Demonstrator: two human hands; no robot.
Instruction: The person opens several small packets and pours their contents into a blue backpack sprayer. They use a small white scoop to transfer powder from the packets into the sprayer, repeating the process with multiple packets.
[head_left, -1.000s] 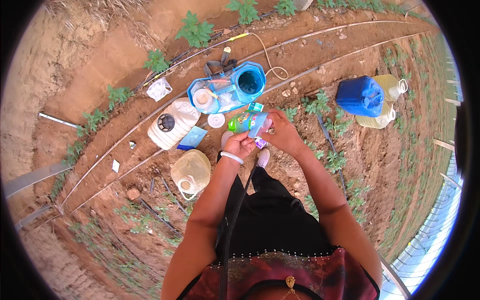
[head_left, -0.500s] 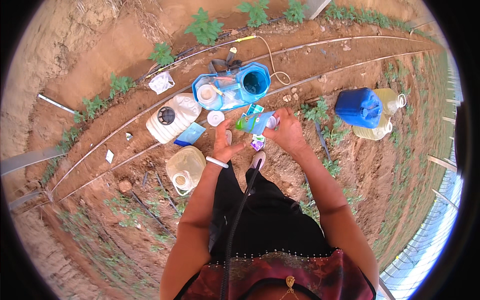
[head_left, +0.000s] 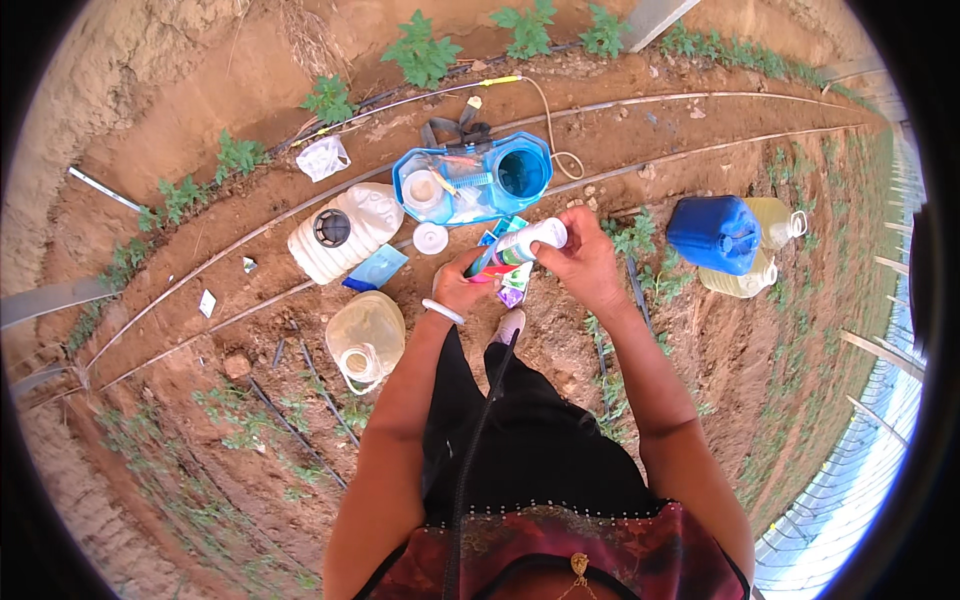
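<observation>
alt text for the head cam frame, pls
Seen from above, a person's left hand and right hand together hold a small white bottle over red soil. Around them lie a blue tub, a white jug, a clear jug and a blue canister.

My one head camera looks steeply down from well above the blue tub (head_left: 470, 185), facing the soil.
</observation>
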